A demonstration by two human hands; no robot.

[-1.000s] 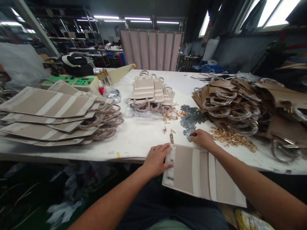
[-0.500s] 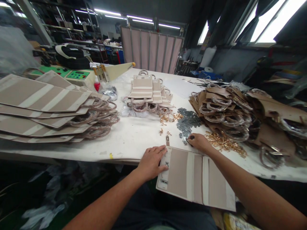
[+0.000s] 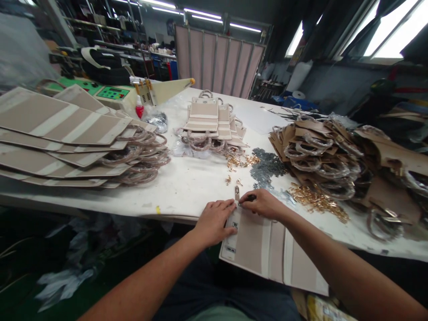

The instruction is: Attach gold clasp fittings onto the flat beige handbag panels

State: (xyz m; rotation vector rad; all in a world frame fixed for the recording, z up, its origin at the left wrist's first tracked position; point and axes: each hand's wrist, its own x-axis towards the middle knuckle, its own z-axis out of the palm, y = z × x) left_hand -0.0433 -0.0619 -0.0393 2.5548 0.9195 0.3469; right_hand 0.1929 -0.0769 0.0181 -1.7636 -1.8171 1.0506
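Note:
My left hand (image 3: 216,221) lies fairly flat, fingers stretched out, over the upper left edge of a beige bag panel (image 3: 252,240) with pale strips. Small metal fittings (image 3: 230,250) show along that edge beside my thumb. My right hand (image 3: 264,205) is pinched closed at the panel's top left corner, close to my left fingertips. A short dark object (image 3: 251,197) sticks out from its fingers; its kind is unclear, and anything smaller at the fingertips is too small to name. Just beyond the corner, a small tab with metal on it (image 3: 237,192) points away from me.
Flat grey metal pieces (image 3: 265,167) and gold-coloured hardware (image 3: 317,203) lie loose on the white table (image 3: 190,191). Stacked panels with wrapped handles (image 3: 63,129) stand at left, more bag pieces (image 3: 203,118) in the middle, and a brown heap (image 3: 310,151) at right.
My right hand has moved left from the grey metal pieces to the panel's corner, the dark object still in its fingers. My left hand stays on the panel's edge.

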